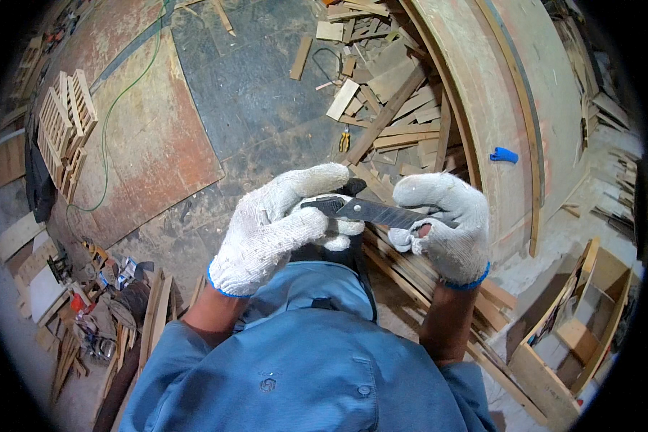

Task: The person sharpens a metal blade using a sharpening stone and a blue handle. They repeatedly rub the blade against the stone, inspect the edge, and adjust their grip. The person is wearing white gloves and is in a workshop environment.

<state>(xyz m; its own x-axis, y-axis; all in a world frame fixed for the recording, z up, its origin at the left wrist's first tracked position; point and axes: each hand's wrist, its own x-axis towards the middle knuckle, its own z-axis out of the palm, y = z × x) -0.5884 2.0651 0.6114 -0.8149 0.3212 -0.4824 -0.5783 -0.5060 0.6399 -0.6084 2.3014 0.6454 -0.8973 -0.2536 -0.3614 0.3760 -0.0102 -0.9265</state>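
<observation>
In front of my chest I hold a dark grey snap-off knife blade [389, 214] with both hands. It lies nearly level, and a small round light spot shows near its left end. My left hand [270, 223], in a white knit glove with a blue cuff, is closed round a small black piece [325, 206] at that left end. My right hand [446, 219], gloved the same way, pinches the other end of the blade. A hole in the right glove bares a fingertip. Part of the blade's right end is hidden by the fingers.
A blue plastic object [504, 155] lies on the wooden bench panel [500, 93] at right. Yellow-handled pliers [344, 139] lie by heaped wood offcuts [403, 93]. Slatted wooden pieces [66, 119] stand at left; a wooden box [576, 335] stands at lower right. A green hose [108, 144] crosses the left boards.
</observation>
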